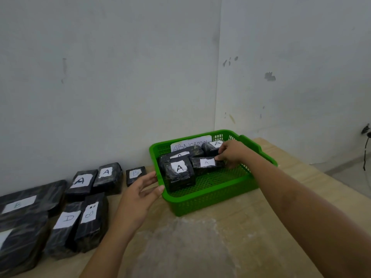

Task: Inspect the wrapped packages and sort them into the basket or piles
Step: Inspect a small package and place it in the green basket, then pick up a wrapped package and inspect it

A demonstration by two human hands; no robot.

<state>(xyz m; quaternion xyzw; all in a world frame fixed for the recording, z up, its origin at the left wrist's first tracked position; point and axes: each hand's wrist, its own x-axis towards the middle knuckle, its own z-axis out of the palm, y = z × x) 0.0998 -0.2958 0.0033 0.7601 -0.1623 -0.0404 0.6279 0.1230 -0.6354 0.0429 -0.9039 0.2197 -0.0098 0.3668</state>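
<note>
A green plastic basket (pixel 208 199) stands on the table at centre right, with a paper sign reading "ABNormal" (pixel 190 144) at its back wall. Several black wrapped packages with white "A" labels lie inside. My right hand (pixel 230 152) reaches into the basket and grips the right end of one "A" package (pixel 204 164). Another "A" package (pixel 179 173) stands at the basket's front left. My left hand (pixel 140 194) is open, its thumb touching the basket's left rim.
Black wrapped packages lie in piles on the left of the wooden table (pixel 220 247): two marked "A" (pixel 80 182), a small "B" (pixel 135 175), a long "B" (pixel 26 203), and others nearer me (pixel 88 219). White walls meet behind the basket.
</note>
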